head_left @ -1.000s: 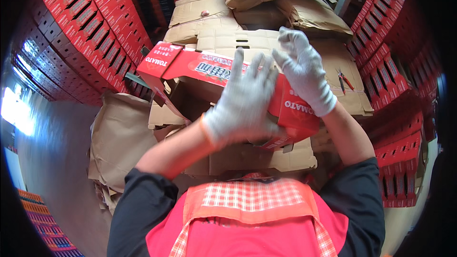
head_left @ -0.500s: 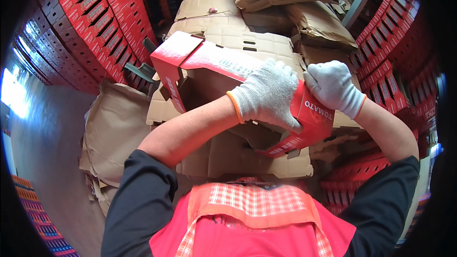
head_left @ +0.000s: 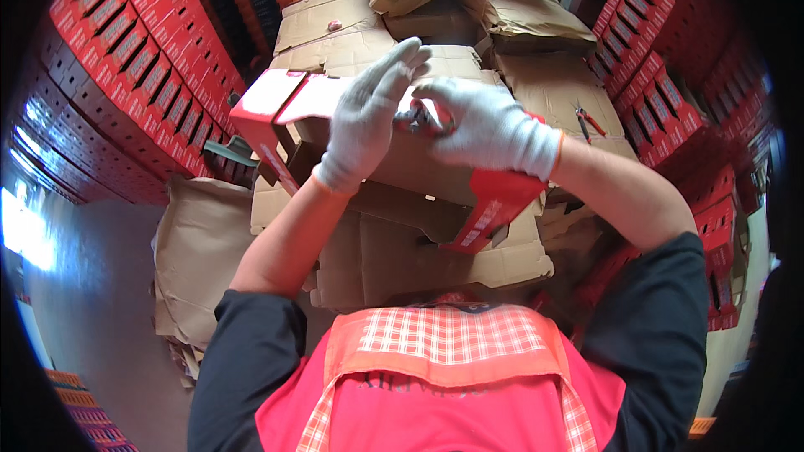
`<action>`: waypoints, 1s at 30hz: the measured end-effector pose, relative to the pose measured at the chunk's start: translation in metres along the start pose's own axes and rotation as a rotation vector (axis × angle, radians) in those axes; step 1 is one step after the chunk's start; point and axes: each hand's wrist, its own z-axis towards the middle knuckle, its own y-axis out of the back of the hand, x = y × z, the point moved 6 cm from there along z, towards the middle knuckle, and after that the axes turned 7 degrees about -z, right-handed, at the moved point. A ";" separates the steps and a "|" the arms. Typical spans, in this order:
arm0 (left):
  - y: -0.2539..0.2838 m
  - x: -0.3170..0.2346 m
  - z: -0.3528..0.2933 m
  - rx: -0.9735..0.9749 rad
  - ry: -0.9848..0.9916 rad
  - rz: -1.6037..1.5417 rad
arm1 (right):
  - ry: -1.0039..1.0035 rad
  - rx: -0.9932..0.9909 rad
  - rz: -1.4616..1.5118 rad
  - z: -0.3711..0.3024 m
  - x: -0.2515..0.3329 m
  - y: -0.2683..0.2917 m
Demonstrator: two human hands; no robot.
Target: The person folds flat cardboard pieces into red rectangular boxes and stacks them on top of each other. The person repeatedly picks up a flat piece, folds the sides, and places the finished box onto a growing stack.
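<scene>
Carton, red printed cardboard, open side toward the wearer (head_left: 419,163): lies over flattened brown cardboard (head_left: 360,259), beneath both gloved hands. Left hand (head_left: 364,117): fingers extended together, nothing visibly grasped, at the carton's far printed side. Right hand (head_left: 486,125): fingers curled beside the left; whether they grip the panel cannot be told. Step, as judged: handling that far side; further pressing there would call for steady support from the left palm. Adjacent: red-handled pliers (head_left: 590,123); brown paper bundle (head_left: 201,251); stacked red cartons (head_left: 159,59).
</scene>
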 end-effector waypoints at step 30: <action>-0.137 0.073 -0.058 -0.011 -0.388 0.815 | -0.282 -0.097 0.246 -0.104 -0.074 0.041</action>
